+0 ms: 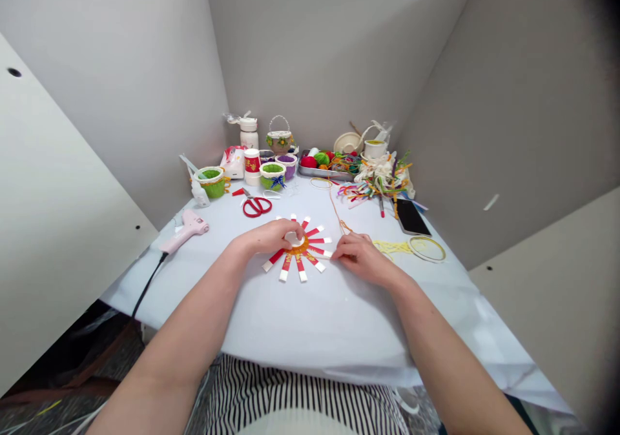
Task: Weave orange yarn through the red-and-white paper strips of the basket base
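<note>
A flattened paper cup [301, 254] lies on the table, its red and white strips fanned out like sun rays, with orange yarn wound round its centre. My left hand [271, 236] rests on the cup's white base, fingers curled down and pressing it. My right hand [356, 253] sits just right of the strips, fingers pinched on the orange yarn [335, 210], which runs back toward the far items.
Red scissors [256, 206] and a pink glue gun [186, 228] with a black cord lie left. Decorated cups [272, 175], a tray of yarn balls [324, 161], ribbon scraps, a black phone [413, 217] and a yellow yarn ring [427, 248] lie behind and right.
</note>
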{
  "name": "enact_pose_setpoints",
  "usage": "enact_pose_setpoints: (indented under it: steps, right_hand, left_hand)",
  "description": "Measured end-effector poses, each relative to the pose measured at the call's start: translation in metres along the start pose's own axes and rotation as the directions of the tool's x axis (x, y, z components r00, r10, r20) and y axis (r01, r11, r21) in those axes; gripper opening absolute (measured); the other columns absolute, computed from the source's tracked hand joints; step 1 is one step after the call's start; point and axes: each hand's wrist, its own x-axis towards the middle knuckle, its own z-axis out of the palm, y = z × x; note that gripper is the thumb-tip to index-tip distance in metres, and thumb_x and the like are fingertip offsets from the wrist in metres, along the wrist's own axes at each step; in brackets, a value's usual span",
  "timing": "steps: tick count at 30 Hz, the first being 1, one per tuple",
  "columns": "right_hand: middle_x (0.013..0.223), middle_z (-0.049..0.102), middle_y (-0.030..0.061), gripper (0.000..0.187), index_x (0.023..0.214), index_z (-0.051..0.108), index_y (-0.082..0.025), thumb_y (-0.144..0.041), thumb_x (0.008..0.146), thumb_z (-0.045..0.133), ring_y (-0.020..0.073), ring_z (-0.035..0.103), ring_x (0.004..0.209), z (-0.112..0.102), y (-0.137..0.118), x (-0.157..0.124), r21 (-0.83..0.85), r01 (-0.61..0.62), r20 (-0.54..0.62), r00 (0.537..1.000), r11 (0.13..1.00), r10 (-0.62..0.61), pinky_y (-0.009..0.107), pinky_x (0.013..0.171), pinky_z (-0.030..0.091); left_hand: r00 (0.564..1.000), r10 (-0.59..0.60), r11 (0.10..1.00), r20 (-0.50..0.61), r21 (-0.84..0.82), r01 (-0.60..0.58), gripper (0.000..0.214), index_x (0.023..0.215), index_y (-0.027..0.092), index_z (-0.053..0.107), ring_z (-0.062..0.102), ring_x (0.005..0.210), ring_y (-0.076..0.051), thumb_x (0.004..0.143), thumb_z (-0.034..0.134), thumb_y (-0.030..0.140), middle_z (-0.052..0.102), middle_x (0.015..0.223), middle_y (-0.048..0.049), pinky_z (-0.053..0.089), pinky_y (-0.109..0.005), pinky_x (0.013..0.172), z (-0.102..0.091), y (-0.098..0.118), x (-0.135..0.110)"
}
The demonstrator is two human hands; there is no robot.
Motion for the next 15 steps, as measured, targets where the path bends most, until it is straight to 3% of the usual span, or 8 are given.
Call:
enact_pose_setpoints:
  steps: [7,15]
  right_hand:
    - [0.090,0.067,0.0048,0.025,0.084,0.075,-0.025,-0.008,0.083,0.056,0.0199,0.057,0.094,-0.001,-0.001,-0.002,-0.113,-0.022,-0.002,1.000,0.993,0.022,0.037,0.088,0.031]
    - [0.091,0.068,0.0055,0.022,0.086,0.075,-0.024,-0.012,0.087,0.056,0.0216,0.057,0.094,0.010,0.000,0.012,-0.205,-0.201,-0.187,0.969,0.958,0.164,0.038,0.086,0.029]
  left_hand:
    - [1.000,-0.002,1.000,0.001,-0.006,0.002,0.032,0.105,0.024,0.065,0.060,0.106,-0.022,0.074,0.062,0.014,0.068,0.115,-0.0029,0.046,-0.032,0.093,0.000,0.001,0.000]
    - [1.000,0.005,1.000,0.012,0.002,-0.005,0.033,0.103,0.023,0.065,0.060,0.106,-0.021,0.073,0.059,0.011,0.068,0.114,-0.0020,0.046,-0.031,0.095,0.001,0.006,0.002]
